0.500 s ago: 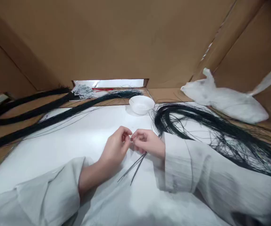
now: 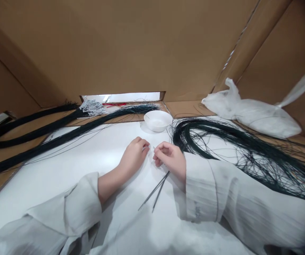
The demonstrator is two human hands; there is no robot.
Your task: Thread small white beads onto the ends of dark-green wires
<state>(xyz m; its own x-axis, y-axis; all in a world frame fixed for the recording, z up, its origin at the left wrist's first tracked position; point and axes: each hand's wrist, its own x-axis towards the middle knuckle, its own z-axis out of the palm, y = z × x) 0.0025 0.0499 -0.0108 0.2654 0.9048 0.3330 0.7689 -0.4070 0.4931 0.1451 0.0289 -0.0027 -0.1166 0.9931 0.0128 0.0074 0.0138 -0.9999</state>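
My right hand (image 2: 170,158) is closed around several thin dark wires (image 2: 159,187). Their long ends stick out below the palm and fan apart toward me, and a short tip pokes out at the thumb and forefinger. To its left, a small gap away, my left hand (image 2: 134,155) is closed in a pinch. Whatever lies between those fingertips is too small to make out. Both hands are low over the white tabletop (image 2: 88,156), just in front of a white bowl (image 2: 157,121).
A looped bundle of dark wire (image 2: 208,129) spreads at the right, beside a white plastic bag (image 2: 258,111). Long dark wire bundles (image 2: 70,136) lie at the left, one with white beaded-looking ends (image 2: 92,108). A cardboard wall (image 2: 115,46) with a slot stands behind.
My hands were touching at the fingertips and are now apart. The right hand has shifted slightly right with the wires, and the view has moved a little.
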